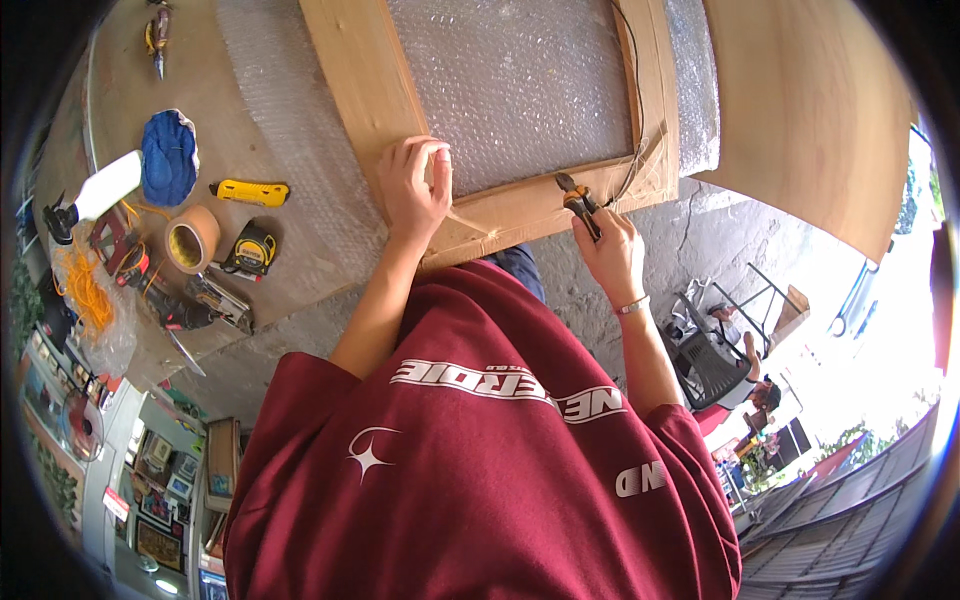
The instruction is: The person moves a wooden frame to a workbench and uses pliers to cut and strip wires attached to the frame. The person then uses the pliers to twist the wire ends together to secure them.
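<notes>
Head view shows a brown table (190,60) with bubble wrap (510,80) on it. A wooden frame (365,70) lies on the wrap, at the near side. The hands are apart. The left hand (415,190) is at the frame's near left corner, fingers curled; I cannot tell if it grips anything. The right hand (615,250) is wrapped around pliers (580,205), near a thin dark wire (638,90).

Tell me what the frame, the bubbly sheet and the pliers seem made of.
Frame: probably wood, matt, from its pale brown, streaky surface. Bubbly sheet: clear plastic, glossy, judging by its glinting bubbles. Pliers: dark, dull head, likely metal; two-tone grips, perhaps plastic or rubber.
</notes>
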Demonstrator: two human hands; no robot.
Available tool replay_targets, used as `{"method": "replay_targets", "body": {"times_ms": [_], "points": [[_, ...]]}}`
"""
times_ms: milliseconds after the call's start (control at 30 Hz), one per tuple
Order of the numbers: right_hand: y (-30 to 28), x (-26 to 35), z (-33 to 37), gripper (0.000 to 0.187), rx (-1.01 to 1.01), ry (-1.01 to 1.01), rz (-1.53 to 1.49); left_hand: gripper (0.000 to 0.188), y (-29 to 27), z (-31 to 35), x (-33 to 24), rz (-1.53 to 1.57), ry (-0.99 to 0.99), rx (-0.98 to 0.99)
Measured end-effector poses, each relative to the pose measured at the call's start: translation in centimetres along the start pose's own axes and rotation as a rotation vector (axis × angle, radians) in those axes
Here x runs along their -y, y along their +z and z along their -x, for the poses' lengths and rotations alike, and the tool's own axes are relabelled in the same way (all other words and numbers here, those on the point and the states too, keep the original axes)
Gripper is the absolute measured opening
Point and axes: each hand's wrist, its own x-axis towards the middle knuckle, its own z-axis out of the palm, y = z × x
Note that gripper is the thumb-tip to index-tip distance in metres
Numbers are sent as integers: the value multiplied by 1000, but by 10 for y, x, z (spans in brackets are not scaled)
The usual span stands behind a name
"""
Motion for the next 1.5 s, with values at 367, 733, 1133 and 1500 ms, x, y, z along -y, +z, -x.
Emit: {"method": "replay_targets", "body": {"times_ms": [367, 733, 1133, 1500], "points": [[4, -31, -11, 39, 25, 421, -399, 5, -3, 2, -3, 25, 10, -21], [-39, 90, 18, 24, 27, -321, -3, 36, -43, 3, -54, 990, -767, 964], [4, 87, 17, 24, 93, -39, 227, 30, -61, 22, -11, 573, -531, 669], [12, 101, -9, 23, 159, -116, 285, 19, -40, 18, 2, 582, -483, 195]]}}
